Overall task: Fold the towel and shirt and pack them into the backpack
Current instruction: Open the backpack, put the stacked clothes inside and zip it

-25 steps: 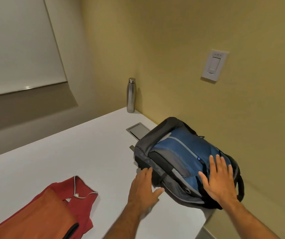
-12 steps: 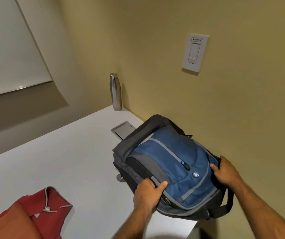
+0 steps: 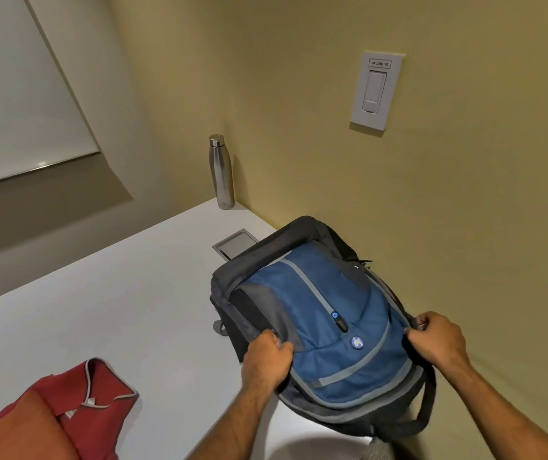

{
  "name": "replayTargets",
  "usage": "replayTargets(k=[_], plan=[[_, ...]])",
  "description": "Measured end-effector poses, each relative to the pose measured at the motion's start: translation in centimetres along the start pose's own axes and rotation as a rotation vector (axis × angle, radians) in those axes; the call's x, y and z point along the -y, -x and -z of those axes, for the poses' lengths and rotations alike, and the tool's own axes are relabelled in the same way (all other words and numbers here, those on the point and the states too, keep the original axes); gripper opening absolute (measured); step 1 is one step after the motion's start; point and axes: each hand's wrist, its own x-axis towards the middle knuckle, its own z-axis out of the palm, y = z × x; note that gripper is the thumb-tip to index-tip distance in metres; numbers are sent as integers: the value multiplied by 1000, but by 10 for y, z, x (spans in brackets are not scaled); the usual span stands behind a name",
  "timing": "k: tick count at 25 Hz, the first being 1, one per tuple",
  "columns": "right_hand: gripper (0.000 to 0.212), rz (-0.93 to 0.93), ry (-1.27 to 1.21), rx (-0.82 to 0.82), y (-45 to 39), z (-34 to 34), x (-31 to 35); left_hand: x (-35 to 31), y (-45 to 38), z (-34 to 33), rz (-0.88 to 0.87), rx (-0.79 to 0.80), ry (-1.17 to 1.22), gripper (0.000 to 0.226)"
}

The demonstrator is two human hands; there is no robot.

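Head view shows the backpack (image 3: 322, 327) lying front-up on the white tabletop (image 3: 116, 293), held between both hands near the edge closest to the person. The left hand (image 3: 266, 363) curls its fingers round the grey side panel, and the right hand (image 3: 438, 340) pinches the fabric at the opposite side, near what looks like the zip line. The shirt (image 3: 100, 403) and the orange towel (image 3: 27, 433) lie together well off to the left of the left hand, the towel on top of the shirt. The step in hand seems to be getting the backpack ready to open; to do it well, one hand should pin the fabric taut while the other finds the zip pull, so the soft shell does not bunch. The backpack is blue woven nylon with grey trim and a padded, rounded outline; one dark strap hangs over the tabletop edge below the right hand. Beyond the hands stands a slim brushed-steel bottle (image 3: 221, 172) by the wall, with a flat metal hatch (image 3: 236, 248) set into the tabletop and a light switch (image 3: 377, 91) above.
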Motion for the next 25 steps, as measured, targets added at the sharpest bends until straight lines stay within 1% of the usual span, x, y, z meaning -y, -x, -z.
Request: replayTargets(k=[3, 5, 8, 10, 13, 17, 18, 20, 22, 24, 25], plan=[[16, -50, -160, 62, 35, -10, 14, 18, -19, 31, 18, -42, -67, 17], [22, -60, -215, 125, 59, -26, 24, 29, -30, 54, 38, -86, -106, 15], [27, -123, -360, 235, 96, -57, 40, 43, -45, 82, 49, -145, -126, 19], [29, -196, -459, 289, 117, -78, 48, 50, -54, 98, 35, -151, -121, 22], [31, -276, -562, 366, 141, -105, 59, 54, -62, 114, -24, -129, -99, 33], [34, -301, -659, 433, 157, -127, 74, 53, -65, 123, -96, -118, -49, 52], [34, -298, -655, 437, 159, -128, 77, 54, -66, 124, -95, -113, -48, 55], [35, -269, -623, 446, 160, -128, 79, 56, -70, 124, -79, -110, -34, 53], [38, -171, -548, 402, 158, -123, 79, 56, -74, 122, -34, -115, -8, 50], [48, 17, -334, 243, 147, -114, 75, 49, -75, 117, 2, -159, -85, 58], [49, 92, -250, 141, 138, -108, 73, 42, -76, 112, -28, -210, -153, 63]])
